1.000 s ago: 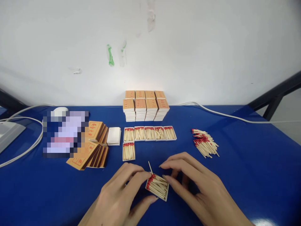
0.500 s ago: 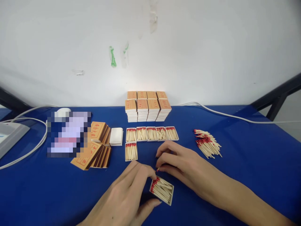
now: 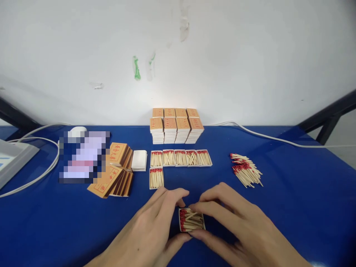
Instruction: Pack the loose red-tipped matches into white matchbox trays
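Observation:
A small white matchbox tray [image 3: 205, 227], filled with red-headed matches [image 3: 191, 220], lies between my hands near the front of the table. My right hand [image 3: 239, 222] grips it, index finger at the far side and thumb at the near side. At its left end my left hand [image 3: 152, 222] curls around it, thumb by the near edge and a finger at the far left corner; the left index finger is raised off it. Just beyond stands one filled tray [image 3: 156, 178], below a row of several filled trays [image 3: 180, 158].
Orange-topped matchboxes [image 3: 176, 126] stand stacked by the wall. Loose matches [image 3: 247, 170] lie in a pile at right. On the left are orange matchbox sleeves [image 3: 111, 178], a stack of white trays [image 3: 139, 160], a blurred phone [image 3: 86, 155] and white cables [image 3: 52, 163].
My right hand has come down onto the tray, and the match it held now appears to lie among the others. The tray has turned straighter. My left index finger has lifted.

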`<state>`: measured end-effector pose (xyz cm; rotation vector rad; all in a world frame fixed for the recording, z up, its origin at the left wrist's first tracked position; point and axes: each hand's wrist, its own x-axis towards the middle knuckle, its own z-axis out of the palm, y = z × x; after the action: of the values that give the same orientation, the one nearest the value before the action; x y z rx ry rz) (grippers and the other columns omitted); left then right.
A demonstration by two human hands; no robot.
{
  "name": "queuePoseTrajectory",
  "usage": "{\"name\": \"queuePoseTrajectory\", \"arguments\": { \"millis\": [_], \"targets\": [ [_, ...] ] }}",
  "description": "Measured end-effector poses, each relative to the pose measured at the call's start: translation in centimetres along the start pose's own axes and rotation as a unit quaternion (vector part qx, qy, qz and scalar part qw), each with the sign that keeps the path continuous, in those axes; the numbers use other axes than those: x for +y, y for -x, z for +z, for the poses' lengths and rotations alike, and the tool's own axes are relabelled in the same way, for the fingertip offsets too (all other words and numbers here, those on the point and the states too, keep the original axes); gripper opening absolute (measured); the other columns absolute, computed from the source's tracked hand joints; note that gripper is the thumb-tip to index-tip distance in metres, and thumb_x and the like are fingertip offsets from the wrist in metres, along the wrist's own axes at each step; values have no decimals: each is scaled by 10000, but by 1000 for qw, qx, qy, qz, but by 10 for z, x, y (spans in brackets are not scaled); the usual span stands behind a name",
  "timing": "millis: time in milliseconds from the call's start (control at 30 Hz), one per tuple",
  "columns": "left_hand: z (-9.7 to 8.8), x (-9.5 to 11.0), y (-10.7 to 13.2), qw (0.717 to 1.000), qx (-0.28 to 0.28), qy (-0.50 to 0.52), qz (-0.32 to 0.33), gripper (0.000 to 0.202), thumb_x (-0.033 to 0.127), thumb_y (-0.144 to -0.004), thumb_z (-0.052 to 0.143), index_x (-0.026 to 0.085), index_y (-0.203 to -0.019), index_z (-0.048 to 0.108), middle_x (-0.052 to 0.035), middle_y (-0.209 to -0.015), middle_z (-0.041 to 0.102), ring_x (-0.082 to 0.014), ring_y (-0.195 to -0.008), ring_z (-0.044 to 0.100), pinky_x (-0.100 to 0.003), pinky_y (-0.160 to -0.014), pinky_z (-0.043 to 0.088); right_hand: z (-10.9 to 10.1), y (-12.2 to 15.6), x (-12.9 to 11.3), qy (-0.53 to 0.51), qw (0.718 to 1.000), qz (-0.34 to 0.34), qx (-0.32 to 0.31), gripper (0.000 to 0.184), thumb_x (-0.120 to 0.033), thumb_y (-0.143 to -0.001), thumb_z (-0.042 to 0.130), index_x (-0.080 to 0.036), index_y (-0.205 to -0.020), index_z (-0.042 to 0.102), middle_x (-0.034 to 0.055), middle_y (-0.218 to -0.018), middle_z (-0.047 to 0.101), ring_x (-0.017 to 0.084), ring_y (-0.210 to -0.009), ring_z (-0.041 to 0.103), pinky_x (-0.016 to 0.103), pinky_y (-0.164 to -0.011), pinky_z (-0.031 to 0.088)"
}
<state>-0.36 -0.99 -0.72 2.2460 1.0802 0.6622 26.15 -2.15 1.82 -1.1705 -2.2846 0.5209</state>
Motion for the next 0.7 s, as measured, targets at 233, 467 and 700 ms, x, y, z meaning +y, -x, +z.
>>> {"name": "queuePoseTrajectory", "arguments": {
  "millis": [233,467,700],
  "targets": [
    [-5,-6,5,999,9,15,-33,1190,19,-842,935,513,-1757,355,6,-1454,781,-249,-1168,857,-428,-1099,760,0,-3,4,-7,997,30,-75,447,-144,-976,1002,-262,-1342,774,64,-1322,795,230,-1133,830,335,-970,746],
    [-7,-12,4,997,46,10,-67,1319,78,-773,1031,560,-1806,367,2,-1491,768,-264,-1201,847,-403,-1045,765,-9,-1,10,-28,998,42,-49,402,-146,-1064,891,-315,-1400,748,41,-1311,758,186,-1100,824,274,-926,730],
    [-5,-10,6,997,42,12,-58,1331,125,-769,1071,546,-1819,371,-2,-1520,776,-288,-1221,866,-472,-1118,758,-6,-4,7,-21,996,54,-69,413,-116,-1029,907,-293,-1375,770,62,-1325,769,221,-1129,830,332,-971,747]
  ]
}}
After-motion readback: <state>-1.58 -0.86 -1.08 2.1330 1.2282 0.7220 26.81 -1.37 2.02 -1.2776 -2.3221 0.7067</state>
